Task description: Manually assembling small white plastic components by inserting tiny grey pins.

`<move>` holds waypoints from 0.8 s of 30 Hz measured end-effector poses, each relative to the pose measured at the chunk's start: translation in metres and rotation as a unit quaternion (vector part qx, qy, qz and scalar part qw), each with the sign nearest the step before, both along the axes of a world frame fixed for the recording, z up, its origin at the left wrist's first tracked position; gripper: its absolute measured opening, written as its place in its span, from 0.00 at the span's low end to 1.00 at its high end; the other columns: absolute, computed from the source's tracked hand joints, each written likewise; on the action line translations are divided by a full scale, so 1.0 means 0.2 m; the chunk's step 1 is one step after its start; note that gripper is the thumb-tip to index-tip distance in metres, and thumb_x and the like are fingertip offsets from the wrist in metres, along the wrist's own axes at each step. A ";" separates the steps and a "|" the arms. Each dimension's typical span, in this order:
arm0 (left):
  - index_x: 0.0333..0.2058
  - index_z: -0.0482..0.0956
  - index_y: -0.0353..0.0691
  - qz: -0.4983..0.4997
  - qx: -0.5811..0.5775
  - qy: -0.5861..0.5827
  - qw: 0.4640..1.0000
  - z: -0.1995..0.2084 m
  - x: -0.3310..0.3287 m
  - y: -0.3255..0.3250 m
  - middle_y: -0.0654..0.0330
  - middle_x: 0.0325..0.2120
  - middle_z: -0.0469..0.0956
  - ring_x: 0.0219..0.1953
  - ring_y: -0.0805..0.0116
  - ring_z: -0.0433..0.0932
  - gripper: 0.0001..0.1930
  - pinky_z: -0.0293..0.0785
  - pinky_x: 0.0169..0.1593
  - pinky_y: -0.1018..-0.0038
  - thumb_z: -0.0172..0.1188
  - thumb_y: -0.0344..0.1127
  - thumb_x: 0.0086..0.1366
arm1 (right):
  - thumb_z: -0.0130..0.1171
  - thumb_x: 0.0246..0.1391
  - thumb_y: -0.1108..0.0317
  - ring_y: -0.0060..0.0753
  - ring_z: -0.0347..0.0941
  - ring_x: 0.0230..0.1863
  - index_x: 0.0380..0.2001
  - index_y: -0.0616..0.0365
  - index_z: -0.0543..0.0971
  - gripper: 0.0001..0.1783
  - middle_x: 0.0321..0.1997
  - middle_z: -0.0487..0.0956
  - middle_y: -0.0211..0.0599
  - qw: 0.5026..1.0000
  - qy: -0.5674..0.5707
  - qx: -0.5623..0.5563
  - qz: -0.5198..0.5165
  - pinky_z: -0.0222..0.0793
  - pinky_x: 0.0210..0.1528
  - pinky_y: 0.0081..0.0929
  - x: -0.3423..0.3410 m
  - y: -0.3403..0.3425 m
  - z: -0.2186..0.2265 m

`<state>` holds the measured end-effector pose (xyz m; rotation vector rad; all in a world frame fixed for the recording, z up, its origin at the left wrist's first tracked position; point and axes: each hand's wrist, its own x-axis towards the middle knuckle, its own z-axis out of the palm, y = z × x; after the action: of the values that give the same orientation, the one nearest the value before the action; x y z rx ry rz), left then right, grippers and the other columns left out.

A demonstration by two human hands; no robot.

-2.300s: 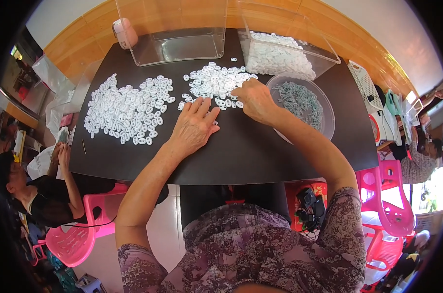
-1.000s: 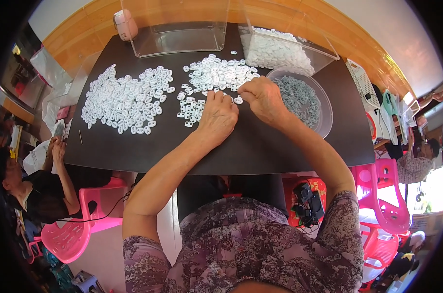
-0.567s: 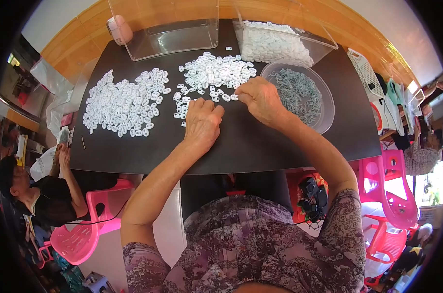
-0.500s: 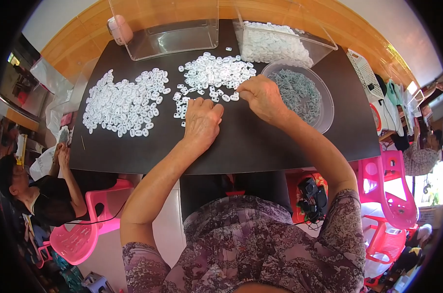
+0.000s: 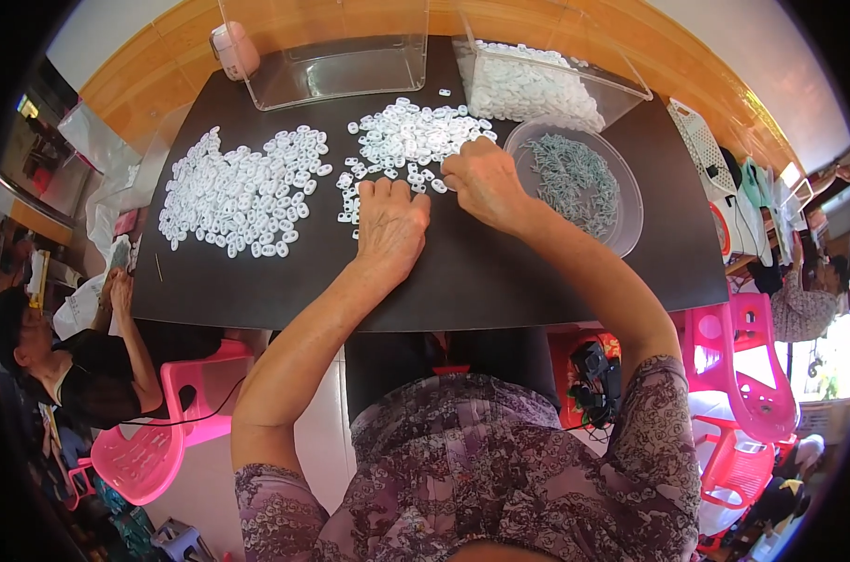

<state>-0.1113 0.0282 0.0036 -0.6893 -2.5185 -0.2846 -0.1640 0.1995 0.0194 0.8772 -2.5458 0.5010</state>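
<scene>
Head view: both bare hands work low over a dark table [image 5: 500,290], at the near edge of a middle pile of white oval two-holed pieces [image 5: 411,131]. Left hand [image 5: 389,225] is curled, fingertips down beside a small cluster of white pieces [image 5: 347,199]; whether it holds one cannot be told. Right hand [image 5: 486,185] has thumb and fingers drawn narrow at the pile's right side; its fingertips are too hidden to tell whether a piece is between them. A larger pile of similar ovals [image 5: 238,197] lies well to the left. Just right of the right hand, a clear round dish [image 5: 629,208] holds grey screw-like pieces [image 5: 570,178]. Behind it, a clear bin [image 5: 631,91] contains more white pieces [image 5: 533,86].
</scene>
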 end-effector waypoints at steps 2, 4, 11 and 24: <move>0.24 0.76 0.42 0.007 -0.024 0.013 1.000 -0.01 0.00 0.01 0.60 0.22 0.69 0.31 0.60 0.67 0.08 0.59 0.38 0.66 0.65 0.33 0.45 | 0.59 0.42 0.72 0.46 0.69 0.34 0.22 0.57 0.78 0.02 0.25 0.74 0.41 1.000 0.015 0.015 0.008 0.65 0.36 0.40 0.00 -0.02 0.00; 0.25 0.75 0.42 0.013 -0.047 0.025 0.999 -0.01 0.02 0.02 0.60 0.22 0.69 0.31 0.60 0.67 0.08 0.59 0.38 0.66 0.65 0.33 0.45 | 0.59 0.42 0.72 0.46 0.68 0.34 0.22 0.58 0.78 0.02 0.25 0.73 0.41 1.000 0.018 0.009 0.020 0.65 0.36 0.40 0.01 -0.03 0.01; 0.27 0.72 0.36 -0.029 0.272 -0.136 0.952 0.04 0.15 -0.03 0.62 0.21 0.71 0.23 0.71 0.70 0.05 0.67 0.28 0.75 0.61 0.27 0.53 | 0.60 0.43 0.71 0.40 0.73 0.33 0.27 0.57 0.80 0.05 0.27 0.77 0.40 0.990 -0.042 -0.122 0.060 0.68 0.37 0.33 0.20 0.01 0.10; 0.33 0.76 0.30 -0.068 0.669 -0.303 0.675 0.12 0.39 0.00 0.64 0.25 0.75 0.26 0.77 0.72 0.03 0.69 0.31 0.82 0.56 0.21 0.59 | 0.58 0.50 0.75 0.18 0.73 0.30 0.29 0.67 0.77 0.05 0.25 0.78 0.33 0.817 -0.407 -0.403 0.061 0.68 0.33 0.16 0.50 -0.09 0.10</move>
<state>-0.0339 0.0288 0.0269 -0.0967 -1.8717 -2.3855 -0.0642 0.1820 0.0386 0.5300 -2.4516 2.1839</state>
